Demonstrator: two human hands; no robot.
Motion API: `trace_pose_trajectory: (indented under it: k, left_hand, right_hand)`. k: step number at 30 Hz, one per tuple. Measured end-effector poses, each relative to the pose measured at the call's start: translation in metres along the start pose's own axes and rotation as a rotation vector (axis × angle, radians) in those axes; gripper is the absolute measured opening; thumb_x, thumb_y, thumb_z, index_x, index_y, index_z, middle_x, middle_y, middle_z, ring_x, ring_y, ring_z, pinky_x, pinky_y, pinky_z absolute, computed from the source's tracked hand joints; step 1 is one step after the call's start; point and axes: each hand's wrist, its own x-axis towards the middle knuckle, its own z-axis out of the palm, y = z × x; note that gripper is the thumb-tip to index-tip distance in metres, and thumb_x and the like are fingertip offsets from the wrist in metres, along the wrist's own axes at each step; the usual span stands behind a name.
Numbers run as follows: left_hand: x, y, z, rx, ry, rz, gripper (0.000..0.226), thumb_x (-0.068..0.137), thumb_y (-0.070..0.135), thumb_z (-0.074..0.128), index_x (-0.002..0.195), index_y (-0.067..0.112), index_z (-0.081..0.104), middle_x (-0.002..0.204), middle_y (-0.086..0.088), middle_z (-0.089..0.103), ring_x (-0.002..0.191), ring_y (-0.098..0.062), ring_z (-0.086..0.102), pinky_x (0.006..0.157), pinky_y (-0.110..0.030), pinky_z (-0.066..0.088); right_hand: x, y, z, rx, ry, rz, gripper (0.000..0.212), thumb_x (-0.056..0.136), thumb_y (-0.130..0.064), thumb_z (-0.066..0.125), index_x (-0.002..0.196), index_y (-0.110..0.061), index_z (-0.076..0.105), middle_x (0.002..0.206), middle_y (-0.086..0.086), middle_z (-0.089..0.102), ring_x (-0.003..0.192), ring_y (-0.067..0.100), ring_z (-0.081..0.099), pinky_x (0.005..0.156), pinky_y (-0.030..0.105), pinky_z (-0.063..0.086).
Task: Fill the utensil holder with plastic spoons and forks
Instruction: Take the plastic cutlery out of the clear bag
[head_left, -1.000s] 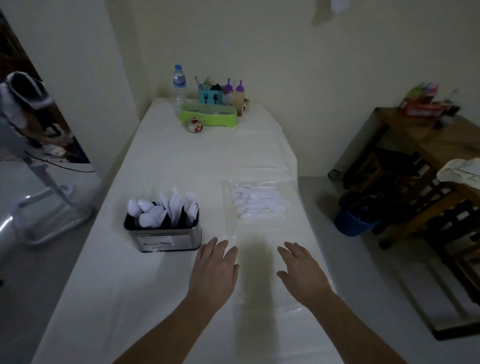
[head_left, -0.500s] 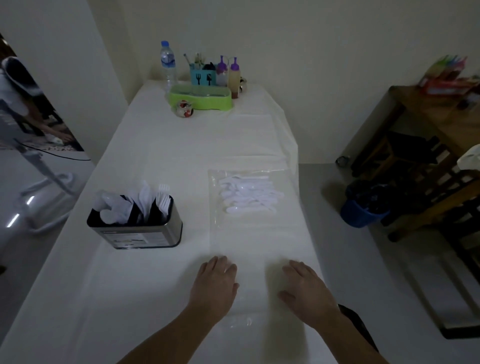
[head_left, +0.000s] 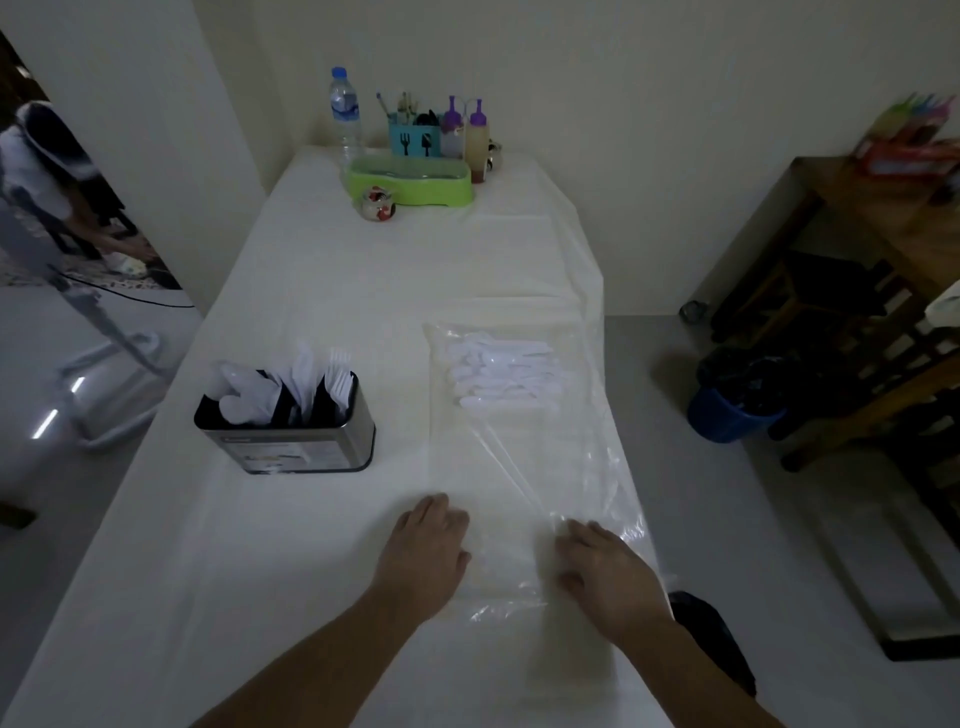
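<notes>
Both hands, left (head_left: 427, 551) and right (head_left: 605, 571), lie flat on the bag (head_left: 519, 467), gripping nothing; film looks thin, slippery; spoons (head_left: 501, 374) light, take by handles.

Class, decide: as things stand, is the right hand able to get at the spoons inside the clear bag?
Probably not directly: the right hand rests on the clear bag's near end, and the spoons lie sealed inside at the far end.

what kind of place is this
Probably a plain room in a home, set up as a work spot: a long table under white plastic sheeting, condiment bottles at its far end, a blue bin on the floor.
</notes>
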Motion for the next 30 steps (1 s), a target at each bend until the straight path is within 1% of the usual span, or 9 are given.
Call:
trace_pose_trajectory:
  k: [3,7,10,12,14,16,17,24,30]
  left_hand:
    - [-0.004,-0.003,0.0,-0.043,-0.019,-0.012,0.046,0.075,0.038,0.07,0.116,0.019,0.063,0.129,-0.015,0.059,0.119,-0.031,0.058,0.093,-0.041,0.051]
    - [-0.007,-0.004,-0.001,-0.07,-0.092,-0.03,0.055,0.093,0.039,0.05,0.144,0.02,0.041,0.154,-0.015,0.034,0.14,-0.03,0.034,0.112,-0.04,0.033]
    - [-0.009,-0.004,-0.002,-0.055,-0.149,-0.049,0.059,0.097,0.043,0.042,0.151,0.022,0.027,0.159,-0.012,0.023,0.144,-0.027,0.025,0.116,-0.037,0.026]
    - [-0.011,-0.005,-0.002,-0.056,-0.165,-0.054,0.061,0.098,0.043,0.041,0.152,0.022,0.024,0.16,-0.011,0.021,0.144,-0.026,0.025,0.117,-0.038,0.025]
    - [-0.013,-0.006,-0.002,-0.064,-0.171,-0.062,0.062,0.098,0.044,0.041,0.153,0.021,0.022,0.16,-0.011,0.02,0.144,-0.026,0.025,0.117,-0.038,0.026]
    - [-0.015,-0.007,-0.001,-0.062,-0.173,-0.074,0.063,0.098,0.044,0.041,0.153,0.021,0.022,0.159,-0.011,0.021,0.143,-0.026,0.026,0.116,-0.037,0.027]
    - [-0.016,-0.008,-0.001,-0.068,-0.171,-0.08,0.063,0.097,0.044,0.042,0.152,0.021,0.023,0.159,-0.011,0.023,0.143,-0.026,0.027,0.115,-0.037,0.029]
    - [-0.031,-0.023,-0.003,-0.133,-0.081,-0.163,0.062,0.093,0.041,0.054,0.144,0.011,0.039,0.138,-0.012,0.047,0.124,-0.03,0.046,0.1,-0.041,0.045]
    - [-0.044,-0.039,-0.02,-0.318,-0.111,-0.473,0.053,0.094,0.04,0.053,0.132,0.004,0.045,0.125,-0.02,0.051,0.116,-0.037,0.05,0.094,-0.046,0.046]
  right_hand:
    - [-0.001,-0.005,0.0,-0.013,0.027,0.027,0.051,0.095,-0.028,0.051,0.145,-0.028,0.042,0.158,-0.007,0.029,0.146,0.019,0.025,0.117,0.024,0.018]
    - [-0.002,-0.008,0.0,-0.016,0.036,0.044,0.046,0.095,-0.028,0.051,0.141,-0.028,0.047,0.156,-0.008,0.032,0.145,0.019,0.027,0.116,0.023,0.018]
    - [-0.004,-0.009,0.002,-0.012,0.037,0.072,0.039,0.094,-0.027,0.053,0.132,-0.028,0.057,0.151,-0.007,0.042,0.14,0.022,0.036,0.114,0.029,0.028]
    - [-0.003,-0.01,0.004,-0.032,0.067,0.084,0.031,0.092,-0.025,0.054,0.121,-0.028,0.065,0.143,-0.007,0.052,0.13,0.023,0.046,0.106,0.032,0.04]
    - [-0.004,-0.012,0.004,-0.044,0.108,0.093,0.02,0.089,-0.022,0.055,0.102,-0.025,0.07,0.126,-0.007,0.063,0.112,0.025,0.057,0.086,0.032,0.051]
    - [-0.004,-0.015,0.001,-0.093,0.12,0.085,0.015,0.088,-0.021,0.052,0.091,-0.022,0.067,0.105,-0.007,0.066,0.095,0.025,0.059,0.068,0.03,0.049]
    - [-0.004,-0.017,-0.001,-0.112,0.122,0.085,0.014,0.089,-0.021,0.052,0.091,-0.021,0.066,0.1,-0.005,0.065,0.09,0.024,0.059,0.065,0.03,0.047]
    - [-0.01,-0.039,-0.004,-0.121,0.074,0.067,0.018,0.089,-0.013,0.05,0.098,-0.021,0.064,0.095,0.006,0.065,0.085,0.03,0.063,0.063,0.029,0.038]
    - [-0.023,-0.08,0.008,-0.038,0.096,0.078,0.019,0.095,-0.023,0.044,0.098,-0.015,0.061,0.095,0.01,0.064,0.086,0.033,0.064,0.068,0.034,0.047]
